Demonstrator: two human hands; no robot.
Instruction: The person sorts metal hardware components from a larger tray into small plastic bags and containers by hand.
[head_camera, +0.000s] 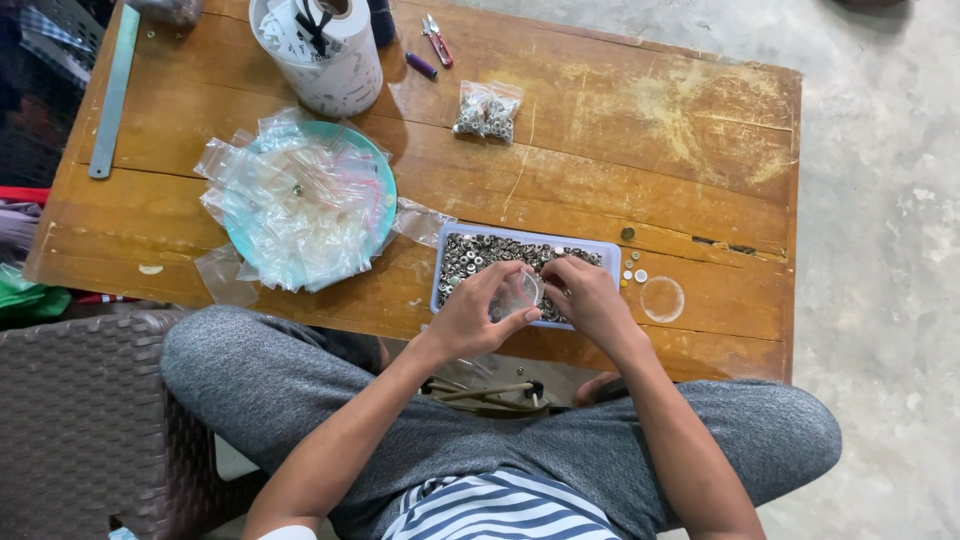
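Both hands meet over a shallow pale-blue plastic tray of small metal rings (590, 247): left hand (478, 313) pinches a small clear plastic bag (517, 293), right hand (588, 297) just beside, fingertips pressed together at its mouth

Open tabletop (640, 130) right of the filled bags (486, 110) — passable. Crowded left — bag-heaped plate (385, 190), white tub (335, 75).

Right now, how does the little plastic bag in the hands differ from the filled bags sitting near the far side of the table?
The small bag in the hands looks clear and nearly empty; the filled bags bulge with small metal pieces. The left hand and right hand hold the small bag over the tray; the filled bags lie untouched on the wooden table. Both are small and transparent.
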